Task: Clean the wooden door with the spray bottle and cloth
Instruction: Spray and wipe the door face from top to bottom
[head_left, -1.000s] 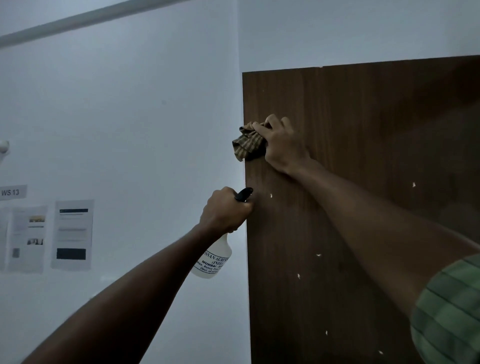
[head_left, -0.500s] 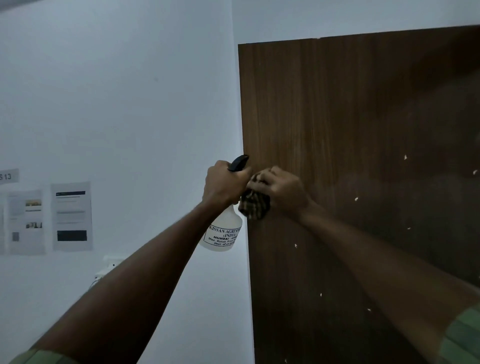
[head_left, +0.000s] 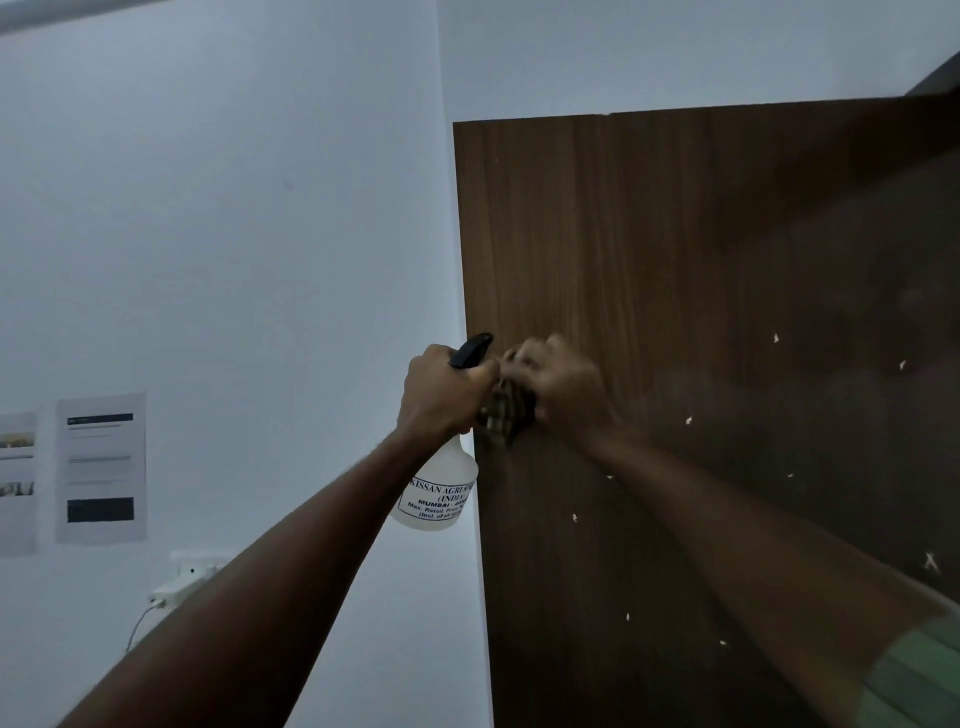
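Note:
The dark brown wooden door fills the right half of the view, speckled with small pale marks. My right hand grips a bunched checked cloth and presses it against the door near its left edge. The hand is motion-blurred. My left hand holds the neck of a white spray bottle with a black nozzle, just left of the door's edge and touching the cloth hand. The bottle's body hangs below my fist.
A white wall lies left of the door. Printed sheets are stuck to it at the lower left. A white socket with a cable sits below them.
My right hand slid the cloth down the door's left edge from higher up until it met the left hand. The left hand with the bottle rose slightly. The view shifted.

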